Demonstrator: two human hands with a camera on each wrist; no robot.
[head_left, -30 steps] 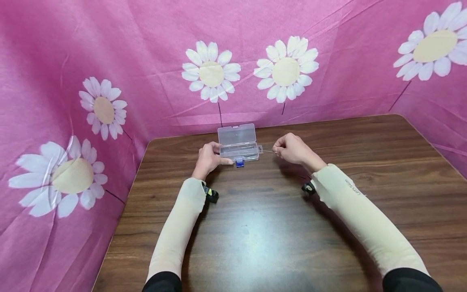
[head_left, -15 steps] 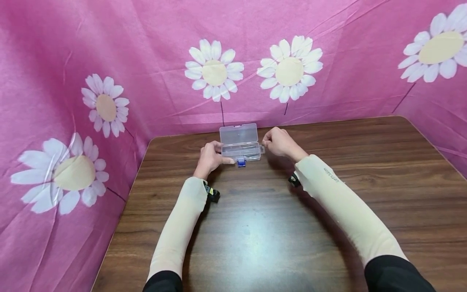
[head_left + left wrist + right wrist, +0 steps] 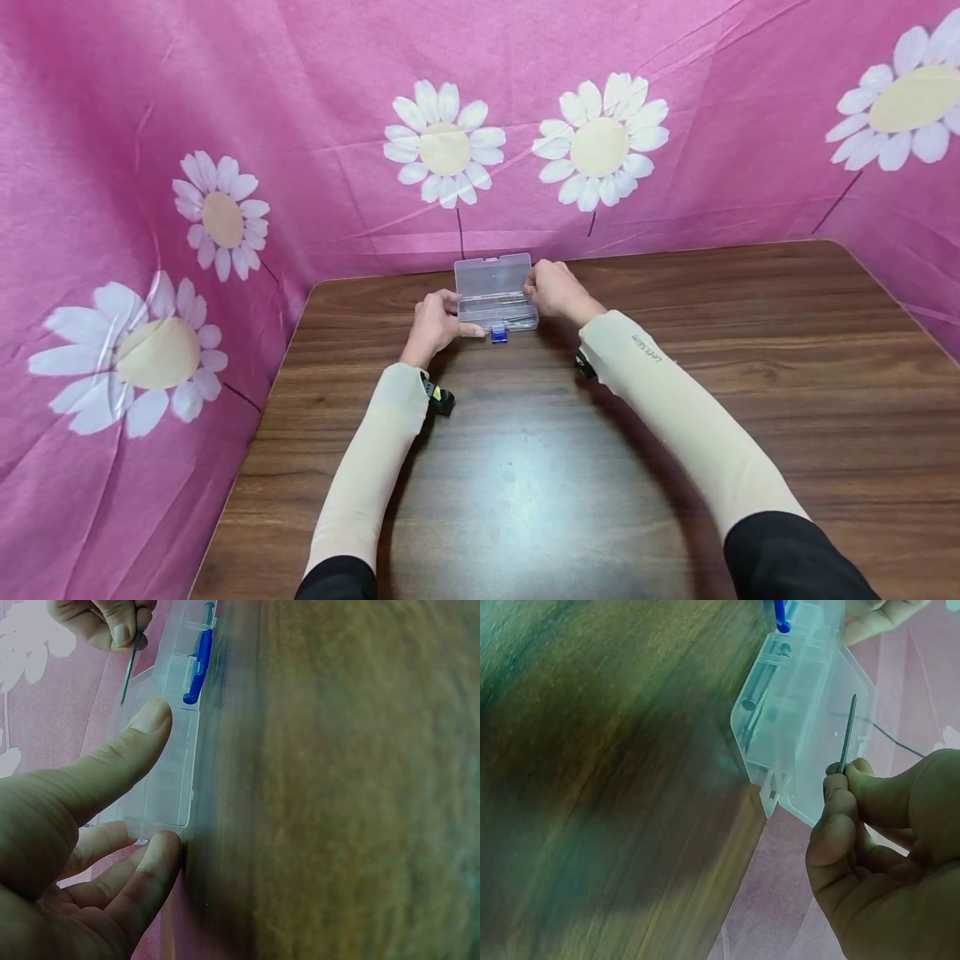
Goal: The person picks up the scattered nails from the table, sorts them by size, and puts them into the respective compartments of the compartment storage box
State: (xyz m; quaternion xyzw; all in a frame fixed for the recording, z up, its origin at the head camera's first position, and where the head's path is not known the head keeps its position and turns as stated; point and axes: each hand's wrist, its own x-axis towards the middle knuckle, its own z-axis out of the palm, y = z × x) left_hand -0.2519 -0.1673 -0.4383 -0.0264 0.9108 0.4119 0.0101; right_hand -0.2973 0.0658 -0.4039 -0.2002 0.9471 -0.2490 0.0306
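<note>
A clear plastic storage box point(image 3: 472, 315) stands near the table's back edge, its lid point(image 3: 491, 275) raised. At its front hangs a blue latch point(image 3: 498, 334). My left hand point(image 3: 435, 323) holds the left end, thumb along the front and fingers at the end wall. My right hand point(image 3: 555, 292) is over the box's right end, pinching a thin nail point(image 3: 848, 735) between thumb and fingers. In the right wrist view its point is upward in the picture, in front of the lid. Other thin metal nails point(image 3: 759, 697) lie inside the box.
The brown wood-grain table point(image 3: 517, 467) extends in front of the box and to both sides. A pink cloth point(image 3: 315, 100) with white daisies hangs behind the table's back edge and along the sides.
My right hand has moved left with the nail, from beside the box to over its right end. My left hand stays at the box's left end.
</note>
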